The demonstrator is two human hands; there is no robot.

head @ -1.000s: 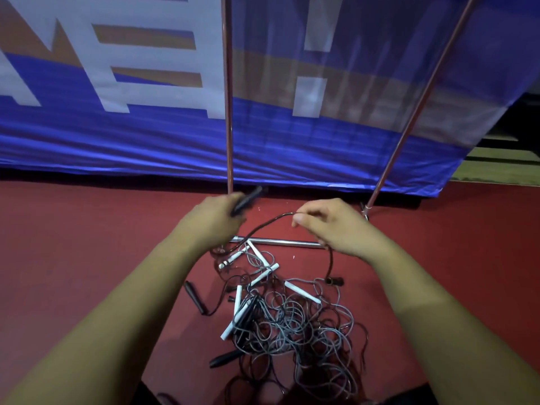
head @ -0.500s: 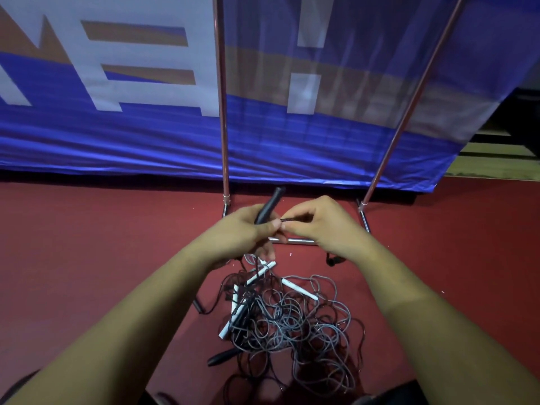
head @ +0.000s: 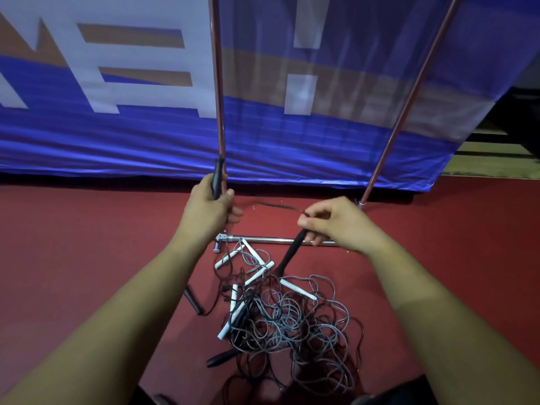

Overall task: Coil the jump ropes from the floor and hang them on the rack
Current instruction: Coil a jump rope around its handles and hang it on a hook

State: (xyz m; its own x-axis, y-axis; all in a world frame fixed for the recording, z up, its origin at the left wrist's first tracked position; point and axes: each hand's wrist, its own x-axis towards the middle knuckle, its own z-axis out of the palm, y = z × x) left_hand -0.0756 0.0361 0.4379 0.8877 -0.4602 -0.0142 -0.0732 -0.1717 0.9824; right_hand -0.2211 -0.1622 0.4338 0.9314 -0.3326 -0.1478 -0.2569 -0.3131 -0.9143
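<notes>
Item: one jump rope, lifted from the pile (head: 286, 314), which lies tangled on the red floor (head: 87, 244) just before the base bar of the rack (head: 277, 240)

Left hand (head: 207, 213): your fingers are wrapped round a black handle (head: 217, 176), held upright in front of the rack's left post

Right hand (head: 339, 225): your fingers are curled over the top of the second black handle (head: 290, 254), which slants down towards the pile; thumb and forefinger pinch the cord (head: 273, 205) where it leaves that handle

Cord: a short, nearly taut run between your hands; where the rest of its length lies cannot be told

Handling: bring both handles side by side into the left hand, then lay even loops with the right. Draw the cord gently, since it may be caught in the tangle

Change: half a second ago your hands met at the first handle, which leaned right, and the second handle hung below your right wrist. Now they are well apart and the right hand has taken it
</notes>
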